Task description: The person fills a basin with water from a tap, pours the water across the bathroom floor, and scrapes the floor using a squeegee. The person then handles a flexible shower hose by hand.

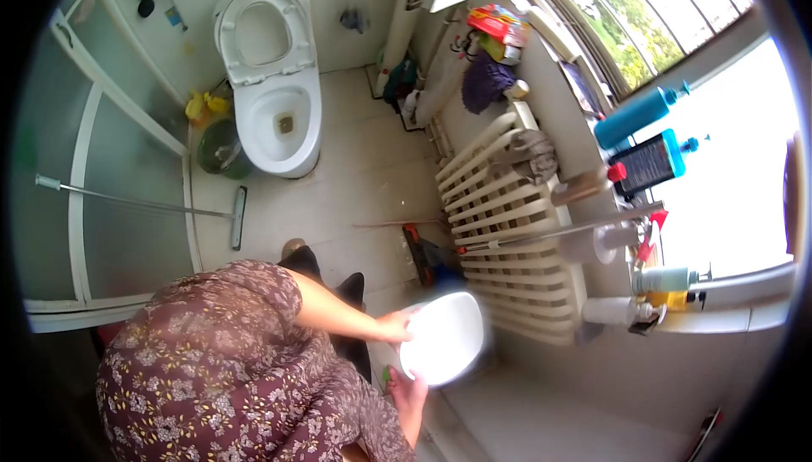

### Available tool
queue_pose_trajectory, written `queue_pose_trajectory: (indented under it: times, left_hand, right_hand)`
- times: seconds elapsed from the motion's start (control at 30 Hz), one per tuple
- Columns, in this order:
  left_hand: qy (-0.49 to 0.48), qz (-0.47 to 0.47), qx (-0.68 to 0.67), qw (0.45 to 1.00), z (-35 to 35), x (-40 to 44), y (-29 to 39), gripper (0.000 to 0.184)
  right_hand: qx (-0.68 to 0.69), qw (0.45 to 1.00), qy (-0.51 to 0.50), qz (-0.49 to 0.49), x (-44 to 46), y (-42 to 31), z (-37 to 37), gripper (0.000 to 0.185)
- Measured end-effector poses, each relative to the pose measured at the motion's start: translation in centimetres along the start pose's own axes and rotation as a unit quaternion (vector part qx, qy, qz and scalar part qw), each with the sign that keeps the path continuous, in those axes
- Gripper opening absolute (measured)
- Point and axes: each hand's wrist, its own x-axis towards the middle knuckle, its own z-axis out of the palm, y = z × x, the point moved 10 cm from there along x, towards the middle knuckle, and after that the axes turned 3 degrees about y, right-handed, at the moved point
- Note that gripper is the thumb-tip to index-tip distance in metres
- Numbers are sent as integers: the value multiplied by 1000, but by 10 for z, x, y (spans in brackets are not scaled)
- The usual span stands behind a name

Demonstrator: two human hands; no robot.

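The left hand (395, 327) and right hand (409, 389) grip the white basin (446, 338) between them, radiator (518, 246) beyond. It seems a handling step; any shift likely calls for even, two-handed support.

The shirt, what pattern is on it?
The shirt has pale flowers on dark maroon, clearest in the head view.

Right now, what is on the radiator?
A crumpled cloth lies over one end of the radiator, and a long pole crosses its slats. Whatever is under the cloth is covered, so I cannot tell.
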Motion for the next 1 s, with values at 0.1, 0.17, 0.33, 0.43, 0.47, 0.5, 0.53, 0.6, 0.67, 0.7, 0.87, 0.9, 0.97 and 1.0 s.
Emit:
queue_pose_trajectory:
  times: [0.1, 0.17, 0.33, 0.43, 0.47, 0.5, 0.53, 0.6, 0.67, 0.7, 0.87, 0.9, 0.97, 1.0]
  left_hand:
    - [-11, -35, -21, 999, -51, -19, 2, 71]
    - [17, -85, -44, 995, -96, -33, -13, 72]
    - [236, -9, 23, 972, -283, -84, -61, 52]
    - [433, -50, 9, 900, -393, -162, -119, 41]
    - [470, -49, 8, 881, -430, -154, -158, 35]
    - [514, -64, 14, 855, -456, -181, -181, 29]
    - [540, -93, -18, 837, -474, -207, -203, 25]
    - [594, -130, -85, 789, -496, -256, -254, 20]
    - [632, -157, -114, 750, -499, -293, -329, 18]
    - [636, -176, -111, 743, -497, -296, -363, 18]
    - [626, -229, -206, 717, -387, -326, -415, 19]
    - [609, -228, -220, 727, -365, -319, -430, 19]
    - [592, -235, -175, 751, -319, -308, -443, 20]
    - [568, -242, -127, 776, -298, -300, -449, 26]
  right_hand:
    - [-72, 997, -9, -16, 24, 3, 36, 42]
    - [-103, 994, -11, -18, 32, 6, 66, 43]
    - [-198, 980, -15, 25, 97, 26, 97, 40]
    - [-250, 967, -15, 43, 103, 36, 135, 38]
    - [-277, 961, -9, 16, 131, 27, 145, 37]
    - [-299, 954, -9, 6, 137, 29, 159, 37]
    - [-326, 945, -11, 8, 158, 30, 157, 38]
    - [-377, 926, -2, -13, 183, 32, 171, 39]
    - [-409, 909, 11, -82, 173, 37, 209, 43]
    - [-422, 903, 16, -80, 166, 46, 231, 43]
    - [-598, 785, -31, -159, 178, 48, 290, 45]
    - [-643, 748, -44, -155, 181, 54, 301, 49]
    - [-678, 705, -101, -182, 195, 54, 316, 49]
    - [-680, 706, -117, -162, 200, 65, 325, 49]
